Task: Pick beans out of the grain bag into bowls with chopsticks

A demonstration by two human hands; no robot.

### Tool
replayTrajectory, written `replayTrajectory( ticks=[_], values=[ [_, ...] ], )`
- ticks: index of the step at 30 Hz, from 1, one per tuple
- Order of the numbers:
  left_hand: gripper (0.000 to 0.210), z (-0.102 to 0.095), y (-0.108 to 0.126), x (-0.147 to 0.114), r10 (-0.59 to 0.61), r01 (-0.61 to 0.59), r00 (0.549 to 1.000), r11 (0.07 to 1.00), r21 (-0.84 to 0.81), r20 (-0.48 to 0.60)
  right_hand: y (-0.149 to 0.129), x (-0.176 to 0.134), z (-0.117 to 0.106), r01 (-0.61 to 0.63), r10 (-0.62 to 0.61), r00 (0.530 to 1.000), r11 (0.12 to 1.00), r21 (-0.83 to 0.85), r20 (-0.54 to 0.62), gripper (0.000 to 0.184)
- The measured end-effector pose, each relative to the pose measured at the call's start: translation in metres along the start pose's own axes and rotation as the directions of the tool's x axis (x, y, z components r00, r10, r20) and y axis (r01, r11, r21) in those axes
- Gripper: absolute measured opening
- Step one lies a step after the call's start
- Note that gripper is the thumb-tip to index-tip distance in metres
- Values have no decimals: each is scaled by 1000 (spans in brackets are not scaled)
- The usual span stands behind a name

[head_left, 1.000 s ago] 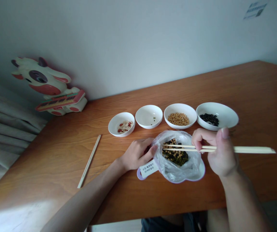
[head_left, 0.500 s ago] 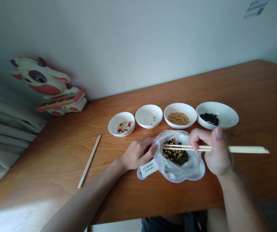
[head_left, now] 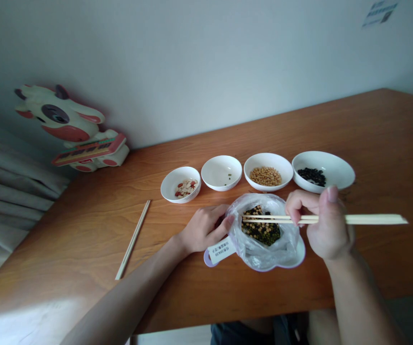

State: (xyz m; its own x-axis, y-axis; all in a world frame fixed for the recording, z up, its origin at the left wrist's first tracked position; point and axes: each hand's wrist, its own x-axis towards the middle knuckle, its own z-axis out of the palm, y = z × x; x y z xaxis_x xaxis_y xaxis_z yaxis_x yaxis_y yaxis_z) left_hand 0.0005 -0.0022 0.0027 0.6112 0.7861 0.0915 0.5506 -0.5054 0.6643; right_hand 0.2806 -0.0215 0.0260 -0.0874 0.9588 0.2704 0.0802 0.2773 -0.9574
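My right hand grips a pair of wooden chopsticks, their tips over mixed beans, yellow, black and green. The beans lie in a clear plastic bag that lines a pale purple bowl with a labelled handle. Whether a bean sits between the tips is too small to tell. My left hand pinches the left edge of the bag and bowl. Behind stand white bowls: one with peanuts and pale pieces, one with a few green specks, one of soybeans, one of black beans.
On the wooden table, a second pair of chopsticks lies left of my left arm. A cow-shaped toy keyboard stands against the wall at the back left. A grey curtain hangs beside the table's left edge.
My right hand has shifted slightly to the right along with the chopsticks' rear ends. Their tips stay over the beans. My left hand keeps its hold.
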Motion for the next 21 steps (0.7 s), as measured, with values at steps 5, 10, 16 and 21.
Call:
replayTrajectory(
  ticks=[5, 10, 16, 21],
  values=[
    [37, 0, 0, 0, 0, 0, 1000, 1000, -3, -8, -5, 0, -4, -13, 16, 997, 999, 35, -77, 78],
    [36, 0, 0, -1, 2, -2, 1000, 1000, 6, -14, -14, 3, -13, 45, -27, 989, 992, 119, -145, 81],
    [33, 0, 1, 0, 7, -7, 1000, 1000, 2, -13, -10, 7, -25, 178, -112, 908, 975, 131, -404, 78],
    [32, 0, 0, -1, 4, -4, 1000, 1000, 2, -13, -5, 7, -28, 269, -156, 771, 959, 94, -618, 72]
  ],
)
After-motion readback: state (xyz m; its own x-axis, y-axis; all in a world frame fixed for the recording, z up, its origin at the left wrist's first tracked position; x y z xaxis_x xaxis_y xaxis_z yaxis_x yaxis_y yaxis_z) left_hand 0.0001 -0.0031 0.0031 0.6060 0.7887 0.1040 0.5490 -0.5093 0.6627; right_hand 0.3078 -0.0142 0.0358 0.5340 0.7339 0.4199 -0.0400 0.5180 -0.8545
